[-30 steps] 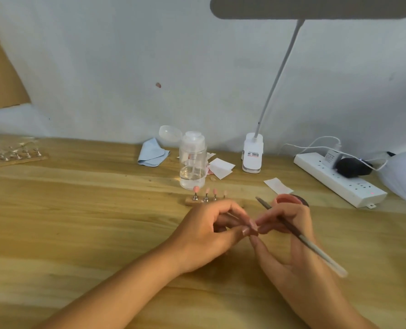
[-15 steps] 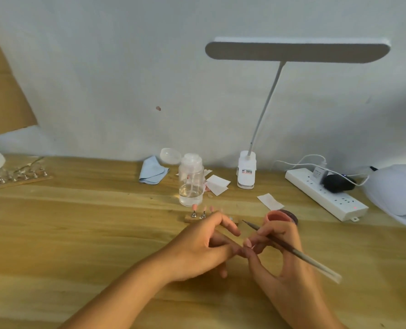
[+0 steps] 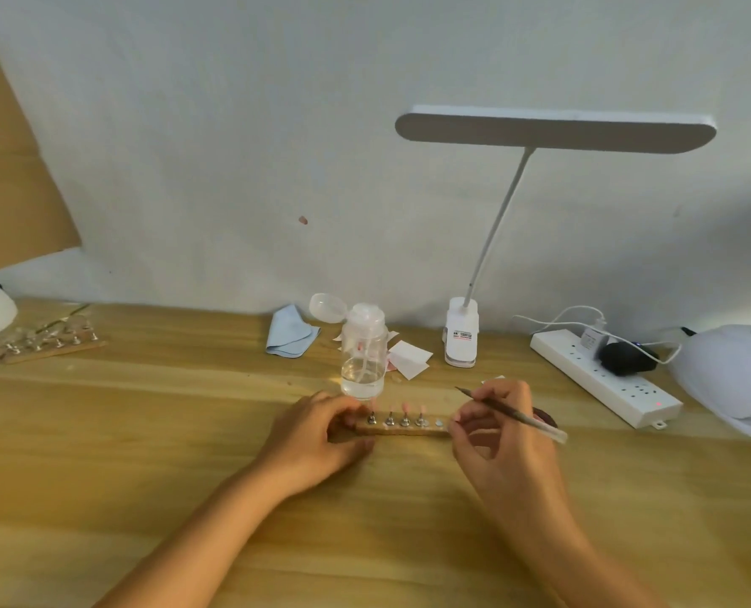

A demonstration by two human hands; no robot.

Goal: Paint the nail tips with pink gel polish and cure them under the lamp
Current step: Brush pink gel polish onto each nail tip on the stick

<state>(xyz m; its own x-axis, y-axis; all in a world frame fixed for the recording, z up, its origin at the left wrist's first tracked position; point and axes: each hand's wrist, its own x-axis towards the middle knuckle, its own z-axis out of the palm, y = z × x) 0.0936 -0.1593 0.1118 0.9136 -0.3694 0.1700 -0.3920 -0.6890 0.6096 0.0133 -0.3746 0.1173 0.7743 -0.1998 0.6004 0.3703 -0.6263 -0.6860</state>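
- My left hand (image 3: 316,436), centre frame, curls its fingers round the left end of the wooden holder (image 3: 402,427). I judge a firm, level grip is what any carry to the lamp calls for.
- My right hand (image 3: 507,445) pinches the brush (image 3: 516,415) between thumb and fingers, its dark tip pointing to the upper left, clear of the work. The fingertips sit at the holder's right end, though I cannot tell whether they grip it.
- A row of pink nail tips (image 3: 406,408) stands on metal pegs along the holder, just below the pump bottle (image 3: 363,348). Uncured gel would likely smear, so I would keep the strip flat and the brush away.
- The curing lamp (image 3: 733,379), a white dome, sits at the right edge of the frame, well apart from the holder.
- The pale wall (image 3: 189,147) fills the upper frame, the wooden table (image 3: 145,432) the lower.
- A desk lamp (image 3: 553,133) rises from its base at the table's back edge, left of a power strip (image 3: 601,379).
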